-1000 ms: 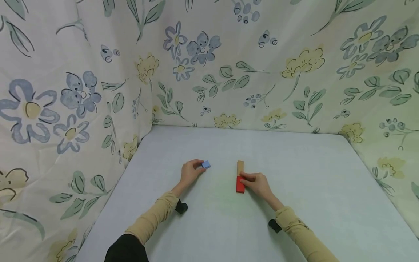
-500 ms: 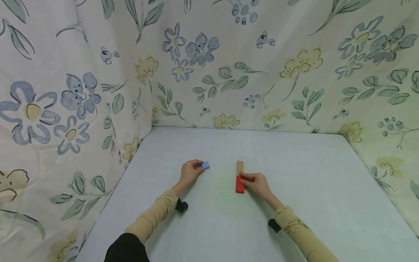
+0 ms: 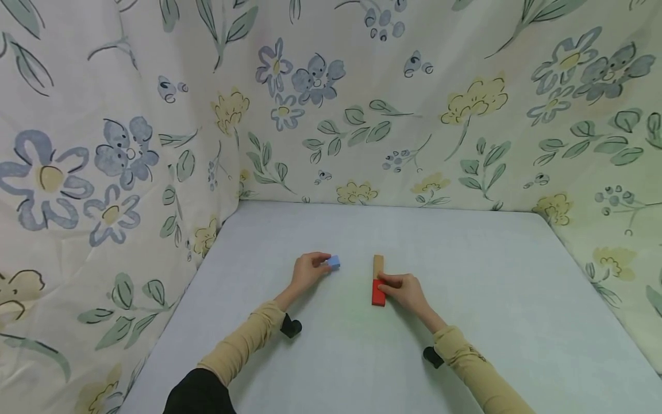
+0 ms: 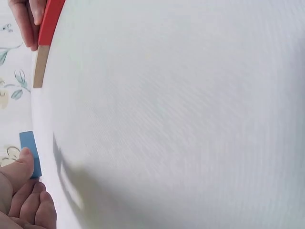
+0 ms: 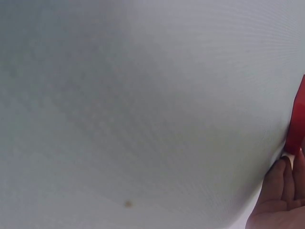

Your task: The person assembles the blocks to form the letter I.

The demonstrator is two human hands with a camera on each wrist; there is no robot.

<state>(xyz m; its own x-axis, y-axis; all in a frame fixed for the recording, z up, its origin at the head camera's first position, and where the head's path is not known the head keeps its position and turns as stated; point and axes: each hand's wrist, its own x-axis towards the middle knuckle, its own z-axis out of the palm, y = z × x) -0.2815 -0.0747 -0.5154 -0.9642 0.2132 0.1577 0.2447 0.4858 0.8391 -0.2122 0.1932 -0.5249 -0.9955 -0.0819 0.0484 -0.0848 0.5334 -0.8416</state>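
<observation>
In the head view my left hand (image 3: 307, 271) pinches a small blue block (image 3: 334, 262) between thumb and fingers. The left wrist view shows the blue block (image 4: 28, 141) raised off the table, its shadow lying apart from it. My right hand (image 3: 408, 292) grips a red block (image 3: 378, 295) by its side, near its far end. A natural-wood block (image 3: 378, 264) lies end to end with the red one, the two forming a straight line pointing away from me. In the right wrist view, part of the red block (image 5: 297, 121) shows at the right edge, above the fingers (image 5: 273, 183).
A white cloth-covered table (image 3: 491, 299) spreads under both hands. A floral curtain (image 3: 362, 132) hangs along its back and sides. Each wrist wears a small black camera, the left camera (image 3: 291, 326) and the right camera (image 3: 433, 357).
My left hand has moved slightly to the right with the blue block, closer to the red and wooden blocks. My right hand stays in place on the red block.
</observation>
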